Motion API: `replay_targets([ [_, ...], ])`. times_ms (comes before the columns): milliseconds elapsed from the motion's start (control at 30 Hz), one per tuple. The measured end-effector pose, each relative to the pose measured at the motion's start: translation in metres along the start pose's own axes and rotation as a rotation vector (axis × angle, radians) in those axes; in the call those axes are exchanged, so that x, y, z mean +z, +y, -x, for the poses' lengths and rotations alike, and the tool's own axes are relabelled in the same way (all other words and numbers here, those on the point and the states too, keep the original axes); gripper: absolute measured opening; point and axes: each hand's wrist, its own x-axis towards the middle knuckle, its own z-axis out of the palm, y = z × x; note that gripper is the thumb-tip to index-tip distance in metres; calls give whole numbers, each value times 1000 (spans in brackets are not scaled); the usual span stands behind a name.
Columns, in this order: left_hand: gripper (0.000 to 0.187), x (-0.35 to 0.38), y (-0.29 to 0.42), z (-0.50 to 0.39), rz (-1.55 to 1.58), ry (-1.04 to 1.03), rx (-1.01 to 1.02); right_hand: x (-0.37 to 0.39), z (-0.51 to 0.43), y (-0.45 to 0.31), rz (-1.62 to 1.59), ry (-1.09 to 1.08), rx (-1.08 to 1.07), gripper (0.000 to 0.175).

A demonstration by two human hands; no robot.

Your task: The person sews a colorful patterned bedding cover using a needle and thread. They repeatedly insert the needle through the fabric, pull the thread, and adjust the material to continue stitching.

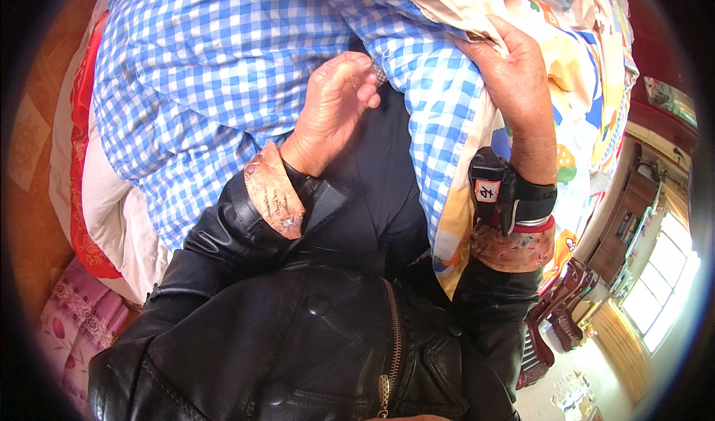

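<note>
A blue-and-white checked cloth lies over my lap, joined or laid against a printed multicolour cloth like a quilt cover. My left hand is over the lap with its fingers curled, close to the checked cloth. Beside its fingertips shows a dimpled metal piece, like a thimble; whether the fingers pinch a needle cannot be seen. Loose white thread lies on the cloth near it. My right hand grips the cloth's folded edge, its fingertips hidden under the fabric. A black device is strapped to the right wrist.
Red patterned fabric and white bedding border the cloth at left. A pink floral cloth hangs or lies at lower left above wood flooring. Dark carved wooden chairs, shelves and a bright window stand at right.
</note>
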Motion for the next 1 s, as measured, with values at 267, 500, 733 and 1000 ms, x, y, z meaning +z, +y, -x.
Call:
replay_targets([
  [267, 17, 7, 6, -15, -413, 6, -28, 5, 0, 1, -58, 74, -46, 27],
  [500, 11, -4, 5, -11, 57, -60, 4, 6, -2, 4, -43, 66, -60, 27],
  [733, 10, -6, 2, -17, 125, -227, 62, 9, -3, 9, -24, 90, -28, 28],
  [1000, 10, 11, 24, 10, 10, -380, -54, -8, 18, -1, -234, 54, -67, 24],
])
